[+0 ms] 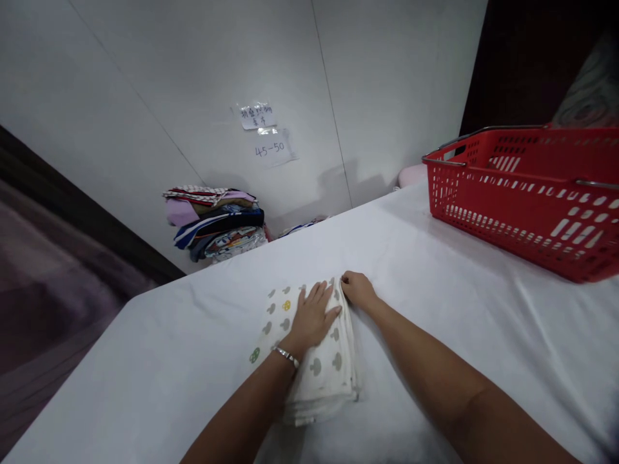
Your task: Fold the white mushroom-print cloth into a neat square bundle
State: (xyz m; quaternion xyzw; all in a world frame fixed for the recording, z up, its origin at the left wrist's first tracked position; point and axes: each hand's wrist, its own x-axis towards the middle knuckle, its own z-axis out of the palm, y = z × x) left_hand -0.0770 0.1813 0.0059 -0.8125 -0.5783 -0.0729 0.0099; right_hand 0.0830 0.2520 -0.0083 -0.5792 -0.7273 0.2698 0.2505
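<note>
A folded white cloth [325, 374] printed with grey, yellow and green mushroom shapes lies on the white-covered table [435, 309]. My left hand [312, 317] rests flat on top of it, fingers stretched out, with a silver bracelet on the wrist. At the cloth's far right corner my right hand [356, 288] has its fingers curled and pinched on the cloth's edge.
A red plastic basket [527, 193] with metal handles stands at the table's right. A stack of folded, coloured clothes [215, 222] sits at the far side against the white wall, under two taped paper notes [265, 132]. The table's left edge drops to a dark floor.
</note>
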